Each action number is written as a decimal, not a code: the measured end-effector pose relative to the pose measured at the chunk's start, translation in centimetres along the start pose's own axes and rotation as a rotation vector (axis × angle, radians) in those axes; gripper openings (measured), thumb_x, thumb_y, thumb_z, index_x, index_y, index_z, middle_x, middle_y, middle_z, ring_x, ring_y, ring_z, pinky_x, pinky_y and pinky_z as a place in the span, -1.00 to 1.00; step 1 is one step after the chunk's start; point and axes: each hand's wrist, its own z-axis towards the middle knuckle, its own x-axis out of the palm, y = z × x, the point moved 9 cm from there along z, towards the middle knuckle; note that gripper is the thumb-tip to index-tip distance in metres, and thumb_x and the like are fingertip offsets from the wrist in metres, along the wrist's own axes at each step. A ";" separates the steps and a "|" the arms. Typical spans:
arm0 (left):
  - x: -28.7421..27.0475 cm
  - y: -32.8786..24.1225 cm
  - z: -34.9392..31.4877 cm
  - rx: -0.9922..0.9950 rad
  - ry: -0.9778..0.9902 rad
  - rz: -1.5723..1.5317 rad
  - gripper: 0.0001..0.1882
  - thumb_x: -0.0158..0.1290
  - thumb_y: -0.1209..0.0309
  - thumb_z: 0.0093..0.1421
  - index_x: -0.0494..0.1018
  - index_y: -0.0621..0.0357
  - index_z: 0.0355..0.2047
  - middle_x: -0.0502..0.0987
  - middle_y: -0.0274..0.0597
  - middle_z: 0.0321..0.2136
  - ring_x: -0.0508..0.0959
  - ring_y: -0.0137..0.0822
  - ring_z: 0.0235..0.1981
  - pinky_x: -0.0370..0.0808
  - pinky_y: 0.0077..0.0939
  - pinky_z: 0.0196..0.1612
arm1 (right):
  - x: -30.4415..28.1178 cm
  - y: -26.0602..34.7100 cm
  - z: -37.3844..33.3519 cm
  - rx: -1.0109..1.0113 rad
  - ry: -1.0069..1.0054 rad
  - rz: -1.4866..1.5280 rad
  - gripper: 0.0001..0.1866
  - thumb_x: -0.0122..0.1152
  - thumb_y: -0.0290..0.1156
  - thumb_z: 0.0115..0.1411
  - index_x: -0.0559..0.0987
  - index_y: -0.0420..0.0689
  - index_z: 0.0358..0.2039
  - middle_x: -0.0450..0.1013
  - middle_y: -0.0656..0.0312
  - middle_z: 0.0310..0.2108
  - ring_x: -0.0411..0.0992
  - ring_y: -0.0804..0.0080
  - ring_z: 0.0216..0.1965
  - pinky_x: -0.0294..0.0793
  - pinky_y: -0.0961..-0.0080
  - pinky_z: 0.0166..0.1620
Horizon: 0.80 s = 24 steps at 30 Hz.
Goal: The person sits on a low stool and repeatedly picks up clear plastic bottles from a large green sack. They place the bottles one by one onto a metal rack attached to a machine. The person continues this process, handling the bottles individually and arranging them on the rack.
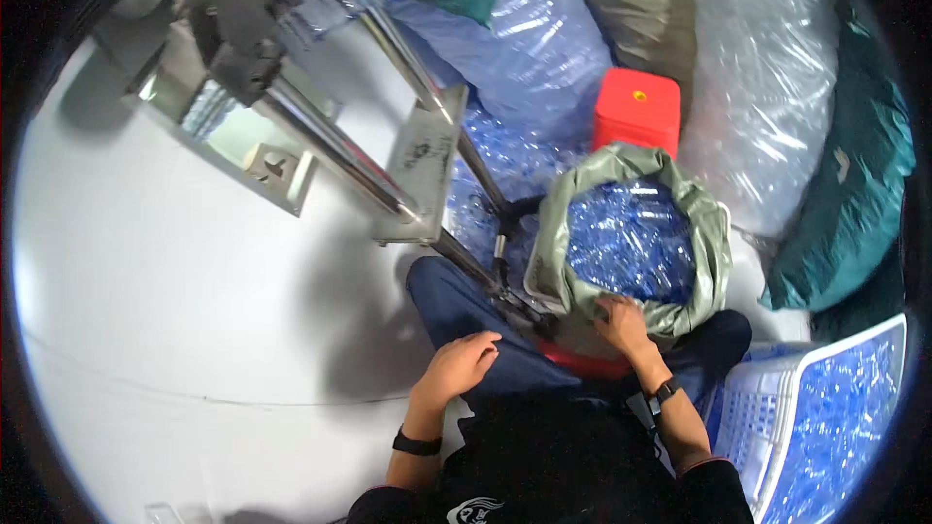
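A grey-green sack (716, 257) stands in front of me with its mouth rolled back, full of clear bluish plastic pieces (631, 238). At the sack's near rim, my right hand (621, 325) has its fingers curled closed against the folded edge. Any small thing inside those fingers is hidden. My left hand (461, 366) hovers over my left thigh, away from the sack. Its fingers reach loosely to the right, thumb apart, with nothing visible in them. Dark bands circle both wrists.
A metal stand with steel posts (335, 150) and a flat plate (422, 160) rises left of the sack. Behind are a red stool (636, 102), a large clear bag (762, 87) and a teal sack (845, 184). To my right, a white crate (777, 417) holds more bluish plastic.
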 end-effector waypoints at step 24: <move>-38.2 -20.5 26.2 0.248 -0.658 -0.809 -0.35 0.12 0.38 0.25 0.21 0.34 0.30 0.63 -0.15 -0.12 0.61 -0.42 -0.41 0.30 -0.57 -0.57 | -1.7 -3.9 -7.2 0.068 0.027 0.331 -0.32 0.36 -0.47 0.10 0.43 -0.13 0.28 0.31 -0.09 0.33 0.33 -0.12 0.29 0.39 0.15 0.28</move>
